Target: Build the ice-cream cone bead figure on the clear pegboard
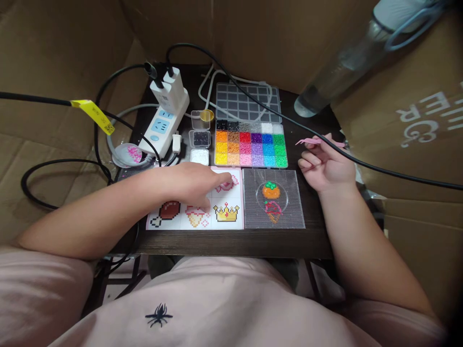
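Note:
My left hand [193, 185] is over a printed pattern sheet [235, 200], its index finger stretched onto a pink pattern and its thumb apart below. It holds nothing. The sheet also shows a crown, a drumstick and an ice cream, partly covered by the hand. To its right lies a clear pegboard [296, 207] bearing an orange fruit shape with a green top [271, 190] and a bead ice cream cone [274, 211]. Pink tweezers [318, 141] are held in my right hand [327, 164], palm up beside the board, tips pointing left.
Behind the sheet stands an open bead box [249, 144] of many colours. Small containers of black beads [200, 139] and white beads [199, 156] sit left of it. A power strip [162, 125], a dish with pink beads [128, 154] and a black cable [289, 118] are around.

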Motion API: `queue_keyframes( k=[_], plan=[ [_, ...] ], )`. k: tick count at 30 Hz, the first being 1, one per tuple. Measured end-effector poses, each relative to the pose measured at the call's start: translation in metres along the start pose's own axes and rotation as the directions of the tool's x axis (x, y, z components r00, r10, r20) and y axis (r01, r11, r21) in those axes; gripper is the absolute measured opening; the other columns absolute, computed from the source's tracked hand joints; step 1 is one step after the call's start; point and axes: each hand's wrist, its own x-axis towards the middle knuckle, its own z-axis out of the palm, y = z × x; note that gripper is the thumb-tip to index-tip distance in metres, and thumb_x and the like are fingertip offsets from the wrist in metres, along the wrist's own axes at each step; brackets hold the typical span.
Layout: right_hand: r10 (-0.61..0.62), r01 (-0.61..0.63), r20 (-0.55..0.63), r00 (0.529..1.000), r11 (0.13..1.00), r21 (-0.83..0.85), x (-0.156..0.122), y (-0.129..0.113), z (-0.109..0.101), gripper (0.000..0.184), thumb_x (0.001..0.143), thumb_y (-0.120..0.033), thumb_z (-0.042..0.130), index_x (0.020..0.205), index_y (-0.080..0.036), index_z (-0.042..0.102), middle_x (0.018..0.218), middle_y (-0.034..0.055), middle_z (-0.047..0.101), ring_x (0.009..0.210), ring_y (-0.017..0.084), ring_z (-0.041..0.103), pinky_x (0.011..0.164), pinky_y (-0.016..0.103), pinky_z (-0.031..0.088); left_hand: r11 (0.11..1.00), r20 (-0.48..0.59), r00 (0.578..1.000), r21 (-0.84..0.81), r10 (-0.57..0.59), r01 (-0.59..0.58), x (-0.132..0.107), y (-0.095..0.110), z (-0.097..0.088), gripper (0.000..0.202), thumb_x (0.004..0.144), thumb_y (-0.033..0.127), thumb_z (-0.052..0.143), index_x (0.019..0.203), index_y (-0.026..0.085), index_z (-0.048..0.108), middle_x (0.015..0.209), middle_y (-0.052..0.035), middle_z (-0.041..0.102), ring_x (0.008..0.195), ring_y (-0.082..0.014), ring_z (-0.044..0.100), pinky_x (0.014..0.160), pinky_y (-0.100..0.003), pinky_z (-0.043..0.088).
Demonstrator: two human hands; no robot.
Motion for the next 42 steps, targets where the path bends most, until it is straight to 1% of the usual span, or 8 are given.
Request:
queue_keyframes(
  k=[6,11,19,25,29,35,38,42],
  plan=[
    [0.078,-0.074,-0.063,0.995,0.995,0.066,0.000,-0.003,0.007,0.029,0.079,-0.044,0.082,0.074,-0.026,0.060,0.066,-0.0050,0.055,0.043,0.007,0.027,0.039,0.027,0.027,1.000,-0.023,1.000,0.016,0.012,-0.012,0.002,-0.003,0.003,0.076,0.076,0.042,0.066,0.148,0.033,0.044,0.092,-0.0097,0.073,0.079,-0.0296,0.067,0.060,-0.033,0.039],
    [0.089,-0.085,-0.059,0.994,0.994,0.064,0.000,-0.006,0.010,0.029,0.081,-0.044,0.081,0.077,-0.025,0.059,0.059,-0.0070,0.048,0.041,0.006,0.029,0.039,0.025,0.027,0.999,-0.019,1.000,0.043,0.010,-0.009,0.006,-0.006,0.006,0.076,0.078,0.047,0.065,0.149,0.030,0.043,0.089,-0.0104,0.073,0.078,-0.0306,0.067,0.062,-0.034,0.038],
    [0.110,-0.106,-0.038,0.993,0.990,0.092,-0.002,-0.005,0.012,0.025,0.080,-0.040,0.083,0.081,-0.024,0.064,0.060,-0.0073,0.051,0.041,0.004,0.032,0.040,0.023,0.030,0.999,-0.011,1.000,0.033,0.007,-0.006,0.005,-0.006,0.005,0.078,0.079,0.048,0.064,0.152,0.032,0.041,0.091,-0.0101,0.073,0.080,-0.0310,0.067,0.065,-0.034,0.040],
    [0.097,-0.096,-0.026,0.995,0.995,0.031,-0.003,-0.005,0.012,0.025,0.083,-0.042,0.080,0.080,-0.025,0.061,0.060,-0.0073,0.049,0.041,0.006,0.032,0.040,0.024,0.031,0.999,-0.018,1.000,0.041,0.018,-0.018,0.004,-0.006,0.005,0.077,0.080,0.047,0.064,0.152,0.032,0.041,0.092,-0.0104,0.074,0.079,-0.0305,0.067,0.064,-0.034,0.040],
    [0.095,-0.095,-0.015,0.995,0.995,-0.012,-0.003,-0.005,0.012,0.027,0.085,-0.043,0.078,0.077,-0.025,0.059,0.059,-0.0069,0.047,0.041,0.006,0.031,0.040,0.024,0.031,0.999,-0.014,1.000,0.040,0.019,-0.018,0.004,-0.006,0.004,0.078,0.079,0.046,0.064,0.152,0.035,0.040,0.098,-0.0109,0.074,0.081,-0.0308,0.067,0.063,-0.034,0.040],
    [0.106,-0.106,0.013,0.994,0.994,0.022,-0.003,-0.003,0.009,0.020,0.080,-0.039,0.080,0.080,-0.026,0.064,0.060,-0.0066,0.047,0.043,0.007,0.029,0.041,0.025,0.029,0.999,-0.028,0.999,0.030,0.040,-0.039,0.004,-0.006,0.005,0.077,0.077,0.047,0.065,0.150,0.034,0.043,0.103,-0.0114,0.075,0.081,-0.0303,0.067,0.062,-0.034,0.039],
    [0.100,-0.101,0.034,0.994,0.994,0.050,-0.002,-0.001,0.008,0.020,0.078,-0.036,0.083,0.081,-0.026,0.066,0.060,-0.0070,0.048,0.044,0.005,0.030,0.042,0.023,0.030,0.999,-0.020,0.999,0.035,0.030,-0.029,0.003,-0.005,0.004,0.079,0.076,0.046,0.065,0.151,0.035,0.042,0.102,-0.0112,0.075,0.080,-0.0296,0.067,0.061,-0.033,0.039],
    [0.119,-0.119,0.017,0.993,0.992,0.047,-0.002,-0.002,0.008,0.018,0.077,-0.035,0.083,0.081,-0.026,0.067,0.061,-0.0069,0.050,0.044,0.006,0.028,0.043,0.025,0.029,0.999,-0.004,1.000,0.030,0.013,-0.013,0.002,-0.003,0.002,0.081,0.076,0.046,0.065,0.153,0.035,0.040,0.098,-0.0107,0.074,0.075,-0.0279,0.066,0.062,-0.033,0.039]
  ],
)
